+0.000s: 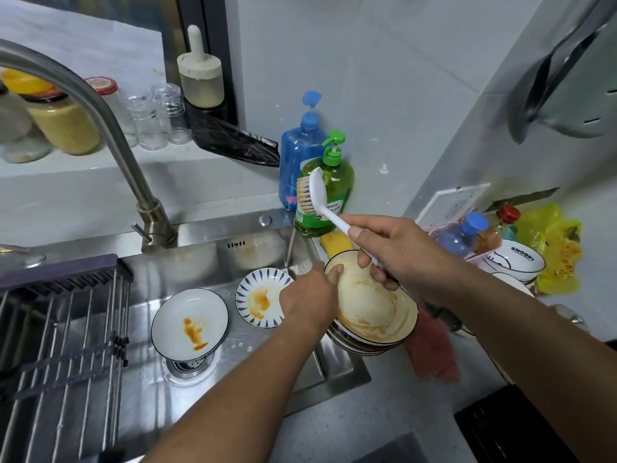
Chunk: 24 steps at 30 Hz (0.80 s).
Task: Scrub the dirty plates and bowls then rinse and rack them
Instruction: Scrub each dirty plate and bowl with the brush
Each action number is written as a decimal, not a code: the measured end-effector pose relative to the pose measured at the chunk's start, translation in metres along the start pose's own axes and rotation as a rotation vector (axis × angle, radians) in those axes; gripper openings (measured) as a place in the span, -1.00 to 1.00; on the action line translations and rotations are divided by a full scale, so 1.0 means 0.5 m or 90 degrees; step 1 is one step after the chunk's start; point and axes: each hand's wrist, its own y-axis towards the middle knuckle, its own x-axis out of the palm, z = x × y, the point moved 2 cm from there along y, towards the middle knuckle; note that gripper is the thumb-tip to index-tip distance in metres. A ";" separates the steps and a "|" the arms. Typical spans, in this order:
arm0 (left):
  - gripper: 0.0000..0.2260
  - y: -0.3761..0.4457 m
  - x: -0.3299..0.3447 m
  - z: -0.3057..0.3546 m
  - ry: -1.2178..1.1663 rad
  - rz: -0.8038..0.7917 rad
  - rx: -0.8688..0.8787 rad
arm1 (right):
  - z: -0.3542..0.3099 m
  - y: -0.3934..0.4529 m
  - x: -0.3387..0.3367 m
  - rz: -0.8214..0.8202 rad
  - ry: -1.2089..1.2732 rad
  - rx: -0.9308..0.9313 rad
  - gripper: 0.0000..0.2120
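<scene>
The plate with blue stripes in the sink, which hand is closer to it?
Left. The left hand sits right beside the blue-striped plate, overlapping its right edge. The right hand is farther right, holding the brush.

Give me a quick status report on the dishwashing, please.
Right hand grips brush, raised. Left hand holds top plate of stack at sink edge. Two stained dishes wait in sink. Nothing in the way.

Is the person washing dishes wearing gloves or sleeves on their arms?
No gloves and no sleeves show. Both the left hand and the right hand are bare, and both forearms are uncovered as far as the picture's edge. No watch, ring or bracelet is visible.
</scene>
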 end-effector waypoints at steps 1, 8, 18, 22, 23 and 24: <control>-0.49 -0.003 -0.001 -0.007 -0.028 0.004 -0.010 | -0.001 0.007 0.010 -0.008 -0.001 -0.001 -0.71; -0.54 0.014 0.012 -0.182 -0.482 0.082 -0.202 | -0.001 0.043 0.096 -0.054 0.011 -0.011 -0.75; -0.72 0.016 0.034 -0.489 -0.877 0.115 -0.634 | 0.008 0.101 0.257 -0.113 -0.021 0.010 -0.72; -0.84 0.025 0.048 -0.567 -0.953 0.151 -0.691 | 0.021 0.126 0.300 -0.119 -0.039 0.012 -0.72; -0.89 0.028 0.050 -0.584 -0.945 0.161 -0.697 | 0.025 0.130 0.307 -0.121 -0.039 0.015 -0.72; -0.94 0.028 0.056 -0.601 -0.936 0.171 -0.716 | 0.029 0.131 0.313 -0.122 -0.039 0.018 -0.71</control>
